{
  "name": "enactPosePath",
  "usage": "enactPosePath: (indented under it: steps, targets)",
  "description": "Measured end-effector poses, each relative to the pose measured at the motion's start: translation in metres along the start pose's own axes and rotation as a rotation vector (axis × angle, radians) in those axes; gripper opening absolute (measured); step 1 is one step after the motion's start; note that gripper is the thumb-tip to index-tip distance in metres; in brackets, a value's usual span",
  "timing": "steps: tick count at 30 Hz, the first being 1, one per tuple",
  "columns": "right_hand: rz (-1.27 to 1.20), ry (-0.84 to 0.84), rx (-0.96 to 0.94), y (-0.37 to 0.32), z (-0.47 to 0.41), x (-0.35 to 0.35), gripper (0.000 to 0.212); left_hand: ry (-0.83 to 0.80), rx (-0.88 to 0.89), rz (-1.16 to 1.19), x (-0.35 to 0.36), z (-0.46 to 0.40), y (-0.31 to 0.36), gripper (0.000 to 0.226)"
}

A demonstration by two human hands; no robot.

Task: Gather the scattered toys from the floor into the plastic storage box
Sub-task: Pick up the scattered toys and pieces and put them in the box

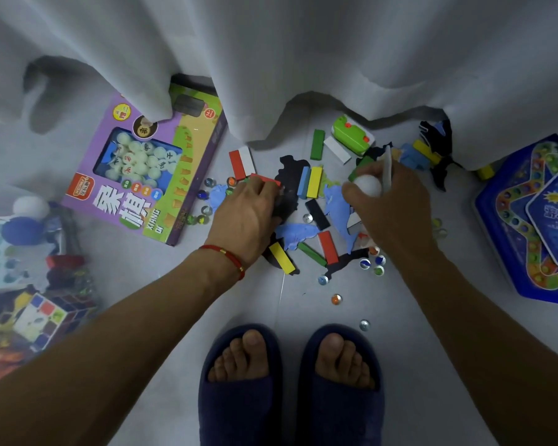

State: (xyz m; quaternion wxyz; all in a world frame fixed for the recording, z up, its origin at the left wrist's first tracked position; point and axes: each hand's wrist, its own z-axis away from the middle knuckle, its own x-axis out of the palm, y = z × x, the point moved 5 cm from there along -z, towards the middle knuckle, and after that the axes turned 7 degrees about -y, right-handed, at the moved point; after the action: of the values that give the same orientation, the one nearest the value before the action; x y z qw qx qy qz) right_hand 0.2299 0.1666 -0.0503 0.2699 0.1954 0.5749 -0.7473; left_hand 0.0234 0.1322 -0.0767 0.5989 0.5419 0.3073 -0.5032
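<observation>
The curtain drapes over the top corner of the purple game box and hides part of the black pieces behind the toys. The blue board game runs off the right edge. At the left edge the storage box is a blur, its contents hard to make out. The left hand covers whatever its fingertips touch.

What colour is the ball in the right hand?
White: the small round ball held in the right hand, seen in the head view.
</observation>
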Motion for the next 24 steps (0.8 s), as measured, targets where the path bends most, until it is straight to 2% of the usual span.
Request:
enactPosePath:
  steps: [4, 8, 11, 15, 17, 20, 24]
  targets:
    - [0.175, -0.024, -0.013, 0.019, 0.017, 0.005, 0.028, -0.075, -0.047, -0.049, -0.004, -0.008, 0.005, 0.043]
    - [0.413, -0.098, -0.067, 0.015, 0.023, 0.024, 0.038, -0.104, -0.084, 0.021, -0.002, -0.013, 0.007, 0.055]
    - [0.664, -0.106, -0.03, 0.013, 0.024, 0.032, 0.053, -0.101, -0.08, 0.097, 0.0, -0.009, 0.005, 0.032]
    - [0.784, -0.098, -0.037, 0.007, 0.027, 0.033, 0.033, 0.003, -0.21, 0.299, -0.01, 0.008, 0.001, 0.02]
    - [0.802, -0.138, -0.036, 0.0, 0.03, 0.031, 0.027, 0.076, -0.292, 0.391, -0.014, 0.025, 0.001, 0.017]
    - [0.739, -0.168, -0.009, -0.015, 0.037, 0.013, 0.032, 0.1, -0.383, 0.489, -0.021, 0.055, 0.009, 0.015]
    - [0.425, -0.235, 0.103, -0.04, 0.064, -0.018, 0.033, 0.086, -0.457, 0.68, -0.058, 0.102, 0.02, 0.017]
